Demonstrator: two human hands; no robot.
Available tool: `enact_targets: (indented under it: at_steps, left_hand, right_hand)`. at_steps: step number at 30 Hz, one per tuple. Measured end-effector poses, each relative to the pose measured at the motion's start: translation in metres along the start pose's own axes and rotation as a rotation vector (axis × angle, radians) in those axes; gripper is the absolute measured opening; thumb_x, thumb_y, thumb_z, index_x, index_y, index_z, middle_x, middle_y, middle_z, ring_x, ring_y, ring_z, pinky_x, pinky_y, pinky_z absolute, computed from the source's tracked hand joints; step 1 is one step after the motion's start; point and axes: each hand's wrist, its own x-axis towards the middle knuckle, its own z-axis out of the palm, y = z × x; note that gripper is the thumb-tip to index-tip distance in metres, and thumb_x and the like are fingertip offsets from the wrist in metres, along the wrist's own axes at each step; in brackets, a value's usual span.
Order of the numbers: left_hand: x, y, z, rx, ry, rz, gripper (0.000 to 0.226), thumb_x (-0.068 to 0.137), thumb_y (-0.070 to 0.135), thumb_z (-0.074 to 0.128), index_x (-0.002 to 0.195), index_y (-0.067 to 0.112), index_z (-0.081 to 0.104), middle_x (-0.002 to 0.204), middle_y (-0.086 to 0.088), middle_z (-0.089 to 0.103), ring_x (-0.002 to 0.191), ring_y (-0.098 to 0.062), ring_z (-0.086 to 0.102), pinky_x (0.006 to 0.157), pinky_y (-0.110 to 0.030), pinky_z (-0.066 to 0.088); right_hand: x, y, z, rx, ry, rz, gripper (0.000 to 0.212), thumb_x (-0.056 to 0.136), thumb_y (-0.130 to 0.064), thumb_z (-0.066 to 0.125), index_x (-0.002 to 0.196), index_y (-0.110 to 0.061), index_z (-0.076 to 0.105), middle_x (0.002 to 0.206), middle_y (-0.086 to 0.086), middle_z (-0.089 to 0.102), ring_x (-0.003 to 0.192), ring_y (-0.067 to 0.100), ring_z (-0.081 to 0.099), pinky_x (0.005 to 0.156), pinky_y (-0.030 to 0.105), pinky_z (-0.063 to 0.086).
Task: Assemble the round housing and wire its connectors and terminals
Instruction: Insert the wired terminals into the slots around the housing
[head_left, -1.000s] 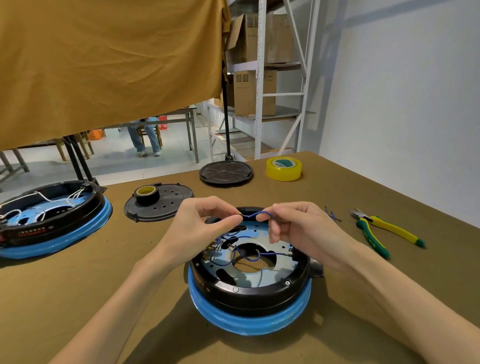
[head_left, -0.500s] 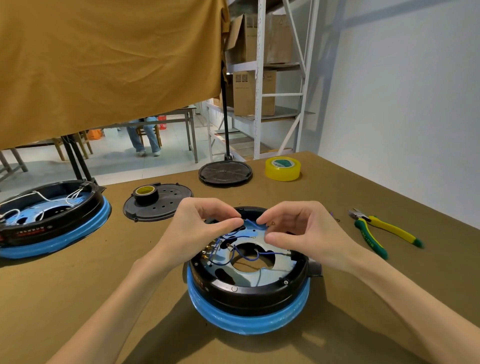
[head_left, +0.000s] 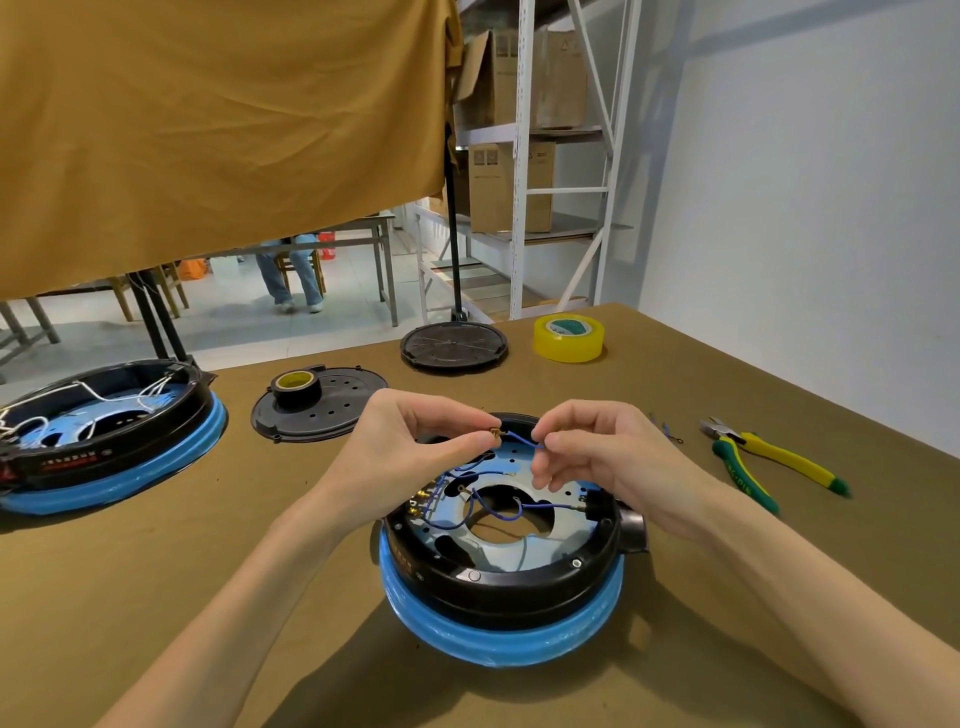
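Observation:
A round black housing (head_left: 498, 587) wrapped in blue film stands on the brown table in front of me, its metal plate and several blue wires showing inside. Above its far rim I hold a short blue wire (head_left: 522, 439) between both hands. My left hand (head_left: 410, 447) pinches the brass terminal at the wire's left end. My right hand (head_left: 597, 452) pinches the wire a little to the right of it. Brass terminals (head_left: 421, 501) line the inner left side of the housing.
A second housing (head_left: 104, 441) with white wires sits at far left. Behind lie a black perforated cover (head_left: 337, 410) carrying a black tape roll (head_left: 294, 387), a round black lid (head_left: 453, 345) and yellow tape (head_left: 569, 338). Yellow-green pliers (head_left: 763, 460) and loose wire bits (head_left: 670, 434) lie right.
Both hands dipped toward the housing half a second ago and have risen again. The blue wire is now stretched between them with its brass terminal showing at my left fingertips.

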Motion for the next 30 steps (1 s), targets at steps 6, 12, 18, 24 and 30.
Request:
enact_targets:
  at_steps: [6,12,18,24,30]
  left_hand:
    - [0.001,-0.002,0.001,0.104,-0.047,-0.011,0.015,0.091,0.020,0.078,0.105,0.024,0.083,0.093,0.014,0.080,0.092,-0.006,0.075,0.080,-0.014,0.055]
    - [0.004,-0.035,-0.018,0.208,0.160,-0.145,0.019,0.103,0.025,0.061,0.110,0.029,0.078,0.101,0.017,0.077,0.099,0.002,0.069,0.076,-0.006,0.050]
    - [-0.005,-0.075,-0.005,-0.128,0.232,-0.448,0.025,0.108,0.021,0.050,0.119,0.022,0.073,0.111,-0.003,0.078,0.094,-0.008,0.075,0.073,-0.019,0.056]
    - [-0.010,-0.079,0.009,-0.391,0.393,-0.489,0.024,0.103,0.015,0.055,0.105,0.018,0.079,0.097,-0.004,0.081,0.089,-0.018,0.077,0.066,-0.022,0.058]
    - [-0.010,-0.078,0.014,-0.405,0.403,-0.480,0.024,0.104,0.014,0.054,0.106,0.015,0.078,0.096,-0.004,0.081,0.087,-0.017,0.077,0.067,-0.022,0.058]
  right_hand:
    - [0.016,-0.004,0.012,-0.347,-0.048,-0.126,0.008,0.095,-0.012,0.073,0.098,-0.008,0.079,0.077,0.009,0.077,0.061,0.015,0.067,0.061,0.024,0.055]
    - [0.037,0.003,0.026,-0.300,-0.015,-0.003,0.012,0.099,-0.011,0.067,0.099,-0.001,0.073,0.070,0.010,0.071,0.054,0.016,0.060,0.053,0.024,0.049]
    - [0.058,0.004,0.055,-0.641,-0.005,0.081,0.017,0.097,-0.024,0.068,0.089,-0.013,0.078,0.067,-0.002,0.072,0.060,0.013,0.065,0.060,0.025,0.055]
    - [0.048,0.017,0.083,-1.280,0.167,-0.146,0.020,0.102,-0.038,0.058,0.100,-0.027,0.074,0.094,-0.004,0.072,0.086,0.021,0.067,0.068,0.033,0.050]
    - [0.054,0.012,0.088,-1.307,0.046,-0.156,0.022,0.103,-0.033,0.058,0.100,-0.020,0.075,0.091,0.002,0.073,0.084,0.025,0.067,0.072,0.035,0.055]
